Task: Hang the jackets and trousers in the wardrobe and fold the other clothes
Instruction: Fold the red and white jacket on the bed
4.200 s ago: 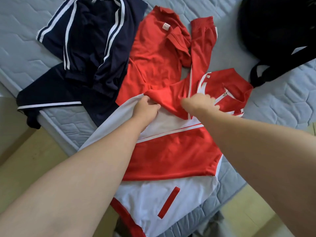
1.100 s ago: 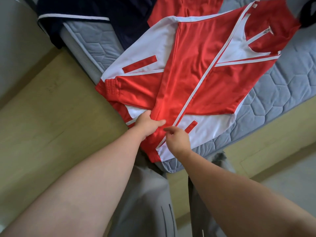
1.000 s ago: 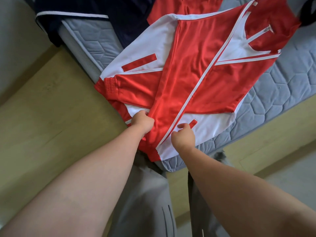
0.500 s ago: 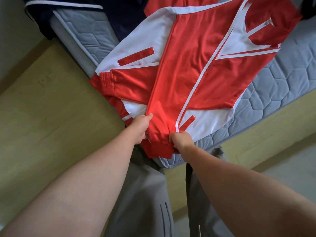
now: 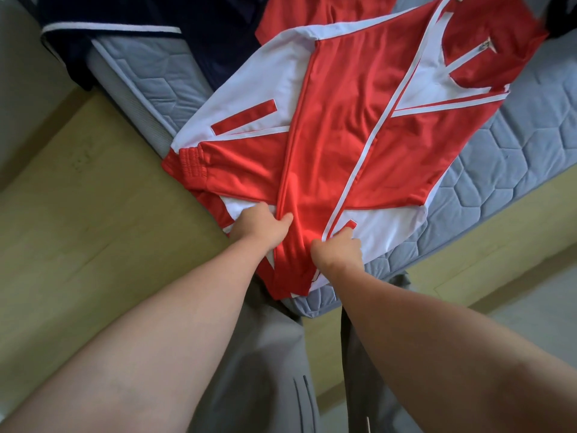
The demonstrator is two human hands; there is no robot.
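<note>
Red/white jacket [image 5: 343, 120] lies flat on bed [image 5: 530, 126] corner. Its long axis runs from hem at near edge to collar far right. Both hands are at the near end, abt equally close: left hand [image 5: 260, 228] and right hand [image 5: 338, 253] each pinch an edge of the folded-over sleeve.

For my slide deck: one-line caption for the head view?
Left hand and right hand grip a red-and-white track jacket on a grey mattress.

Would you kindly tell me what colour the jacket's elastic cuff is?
Red; the elastic cuff shows best in the head view.
</note>
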